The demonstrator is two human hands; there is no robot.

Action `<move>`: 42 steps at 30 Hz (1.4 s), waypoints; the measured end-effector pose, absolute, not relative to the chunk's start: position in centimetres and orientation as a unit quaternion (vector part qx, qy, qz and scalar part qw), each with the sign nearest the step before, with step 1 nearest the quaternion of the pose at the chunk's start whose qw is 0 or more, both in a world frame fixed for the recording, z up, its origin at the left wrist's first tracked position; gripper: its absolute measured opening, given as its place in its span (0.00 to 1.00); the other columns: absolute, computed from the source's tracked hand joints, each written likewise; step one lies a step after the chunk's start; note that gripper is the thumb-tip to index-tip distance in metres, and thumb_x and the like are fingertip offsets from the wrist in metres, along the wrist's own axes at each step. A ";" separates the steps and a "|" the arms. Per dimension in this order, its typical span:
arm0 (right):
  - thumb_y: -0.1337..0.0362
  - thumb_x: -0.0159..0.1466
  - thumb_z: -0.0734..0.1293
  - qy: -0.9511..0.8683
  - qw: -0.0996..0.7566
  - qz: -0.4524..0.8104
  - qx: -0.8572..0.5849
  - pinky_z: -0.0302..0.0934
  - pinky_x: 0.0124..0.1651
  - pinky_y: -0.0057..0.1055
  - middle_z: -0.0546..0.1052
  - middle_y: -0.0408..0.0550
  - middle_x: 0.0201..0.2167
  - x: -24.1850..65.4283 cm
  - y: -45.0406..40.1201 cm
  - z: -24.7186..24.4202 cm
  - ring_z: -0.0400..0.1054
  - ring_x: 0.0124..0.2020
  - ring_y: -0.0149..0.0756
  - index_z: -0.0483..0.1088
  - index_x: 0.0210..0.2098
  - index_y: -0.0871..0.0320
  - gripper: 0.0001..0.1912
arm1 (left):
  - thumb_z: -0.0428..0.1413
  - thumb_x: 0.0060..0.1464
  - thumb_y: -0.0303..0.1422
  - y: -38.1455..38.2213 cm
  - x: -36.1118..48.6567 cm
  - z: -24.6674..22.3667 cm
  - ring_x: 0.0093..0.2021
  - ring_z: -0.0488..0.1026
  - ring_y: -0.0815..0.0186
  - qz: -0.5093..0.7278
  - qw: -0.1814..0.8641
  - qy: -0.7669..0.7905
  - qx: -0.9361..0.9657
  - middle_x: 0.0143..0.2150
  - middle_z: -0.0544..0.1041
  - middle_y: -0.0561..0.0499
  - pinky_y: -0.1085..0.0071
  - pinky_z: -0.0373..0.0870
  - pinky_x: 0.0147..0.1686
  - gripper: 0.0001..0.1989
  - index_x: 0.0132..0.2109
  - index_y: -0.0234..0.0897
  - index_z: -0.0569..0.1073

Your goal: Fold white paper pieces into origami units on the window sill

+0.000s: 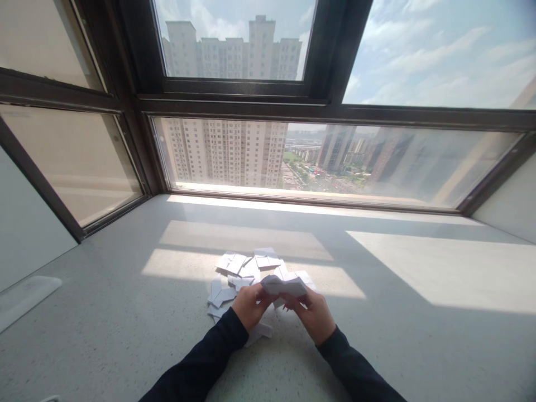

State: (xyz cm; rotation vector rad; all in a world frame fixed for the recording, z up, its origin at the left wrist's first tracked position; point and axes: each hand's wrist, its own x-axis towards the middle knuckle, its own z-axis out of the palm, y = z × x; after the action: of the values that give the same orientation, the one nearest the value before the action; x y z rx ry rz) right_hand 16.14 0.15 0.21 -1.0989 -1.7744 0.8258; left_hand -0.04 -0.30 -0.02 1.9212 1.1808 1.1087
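At the middle of the windowsill (397,346), low over its pale speckled surface, both hands hold one piece of folded white paper (285,286); take that piece as the centre of a clock, with the window (234,100) at 12. The left hand (250,306) comes in from 8 o'clock, its fingers closed on the near left edge of the paper. The right hand (315,318) comes in from 4 o'clock, its fingers pinching the near right part, some of them partly hidden beneath it. Both wrists run into dark sleeves (201,357). More folded papers lie about the hands, several of them overlapping: a creased piece (267,257) at 11 o'clock, a flat one (231,262) at 10, an angled one (216,293) at 9, and another (305,277) just beyond the held piece at 2. At 7 o'clock a further piece (263,330) shows partly, beside the left wrist. Well apart at 9 o'clock lies a long white object (29,298) with a rounded end, too unclear to name. Sunlight falls across the windowsill in slanted patches, a broad one at 3 o'clock. Through the dark-framed glass stand a tall pale building (234,153) at 11 o'clock and darker towers (335,146) at 1.
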 end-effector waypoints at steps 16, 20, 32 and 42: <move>0.58 0.56 0.60 -0.735 0.425 0.339 -0.406 0.65 0.26 0.29 0.74 0.46 0.23 15.8 -0.2 0.6 0.68 0.22 0.33 0.68 0.33 0.59 0.12 | 0.49 0.51 0.32 -1.8 0.5 1.8 0.50 0.63 0.60 0.568 0.408 0.336 0.631 0.51 0.64 0.43 0.63 0.62 0.47 0.18 0.50 0.36 0.58; 0.59 0.57 0.59 -0.745 0.418 0.323 -0.408 0.64 0.27 0.28 0.74 0.45 0.22 15.7 -0.4 0.7 0.68 0.22 0.33 0.68 0.34 0.59 0.12 | 0.49 0.51 0.31 -2.4 1.0 2.2 0.43 0.69 0.61 0.565 0.489 0.297 0.595 0.47 0.69 0.42 0.65 0.67 0.39 0.22 0.52 0.38 0.50; 0.58 0.56 0.60 -0.747 0.423 0.344 -0.381 0.64 0.26 0.29 0.74 0.47 0.24 15.9 -0.2 0.6 0.67 0.22 0.32 0.69 0.31 0.60 0.12 | 0.49 0.51 0.35 -2.0 0.5 2.1 0.49 0.64 0.58 0.551 0.461 0.325 0.615 0.47 0.70 0.42 0.62 0.64 0.45 0.29 0.58 0.36 0.47; 0.53 0.51 0.63 -0.667 0.418 0.440 -0.431 0.59 0.18 0.27 0.71 0.44 0.17 15.4 0.1 0.3 0.65 0.18 0.32 0.68 0.27 0.61 0.16 | 0.48 0.52 0.34 -0.9 0.4 1.0 0.42 0.69 0.61 0.525 0.453 0.351 0.629 0.42 0.72 0.46 0.65 0.64 0.43 0.14 0.45 0.34 0.68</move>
State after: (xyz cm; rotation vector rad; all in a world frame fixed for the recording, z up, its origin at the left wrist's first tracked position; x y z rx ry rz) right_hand 15.37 0.07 0.25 -1.0812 -1.6744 1.1050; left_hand 0.42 -0.89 0.97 1.5524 0.8658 1.2972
